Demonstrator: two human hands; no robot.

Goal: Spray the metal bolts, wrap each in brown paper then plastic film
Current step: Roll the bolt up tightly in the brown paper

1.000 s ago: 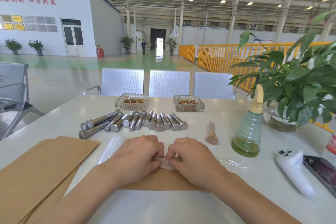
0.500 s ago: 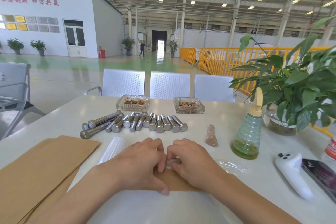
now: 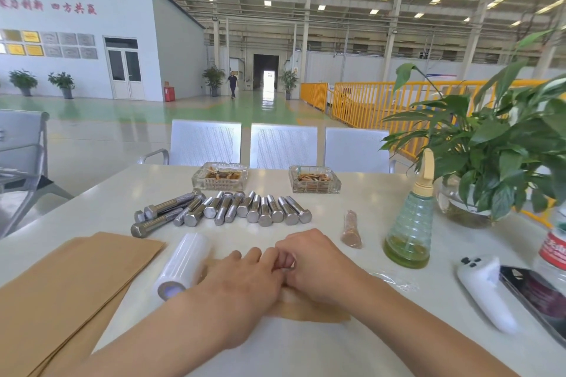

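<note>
Both hands meet at the near centre of the white table [image 3: 382, 202]. The left hand [image 3: 242, 281] lies knuckles-up with its fingers curled toward the right hand [image 3: 318, 263], whose fingers are likewise curled inward. Between the fingertips a small rounded metallic edge shows, apparently the bolt being wrapped [image 3: 290, 266]; the hands cover most of it, so the exact grip cannot be confirmed, though both hands appear to pinch it. A brown paper sheet [image 3: 309, 311] lies flat on the table beneath and just behind the hands, its near edge exposed.

A row of bare metal bolts [image 3: 232, 210] lies side by side farther back on the table, heads mostly toward the camera, with a few longer ones angled at the left end. One wrapped bolt [image 3: 351, 229] rests alone to the right of the row, well apart from it. A roll of plastic film [image 3: 183, 266] lies on its side just left of the left forearm, touching it. A stack of brown paper [image 3: 64, 291] occupies the near left corner.

A green spray bottle [image 3: 410, 223] stands upright to the right, beside a potted plant [image 3: 496, 150]. A loose scrap of clear film [image 3: 395, 278] lies near the right forearm. Two glass ashtrays [image 3: 220, 177] sit behind the bolts. A white handheld controller [image 3: 487, 291] and a dark phone [image 3: 539, 294] lie at the right edge.
</note>
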